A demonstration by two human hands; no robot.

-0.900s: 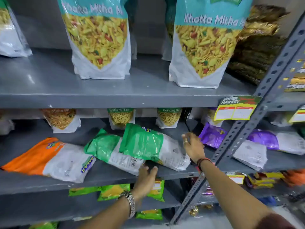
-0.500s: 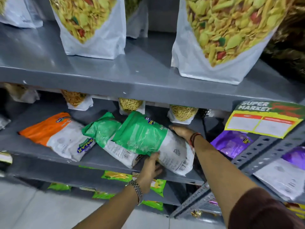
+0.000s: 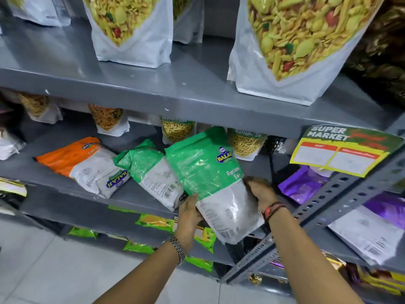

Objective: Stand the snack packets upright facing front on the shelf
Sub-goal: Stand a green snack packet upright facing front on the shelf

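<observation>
A green and white Ratlami Sev packet (image 3: 206, 172) is tilted up off the grey middle shelf (image 3: 135, 199), its back side toward me. My left hand (image 3: 189, 213) grips its lower left edge and my right hand (image 3: 262, 194) grips its right side. A second green packet (image 3: 149, 170) lies flat just to its left. Further left an orange packet (image 3: 76, 159) also lies flat. Several small sev packets (image 3: 245, 143) stand upright at the back of the same shelf.
Large Khatta Mitha bags (image 3: 295, 47) stand on the upper shelf (image 3: 197, 91). A yellow price tag (image 3: 341, 150) hangs at the right. A perforated metal upright (image 3: 328, 205) runs diagonally beside my right arm. Purple packets (image 3: 304, 183) lie to the right, yellow-green packets (image 3: 157, 222) below.
Both hands closed on the top green packet and lifted its end up and toward me, off the packet under it. The camera moved nearer and lower.
</observation>
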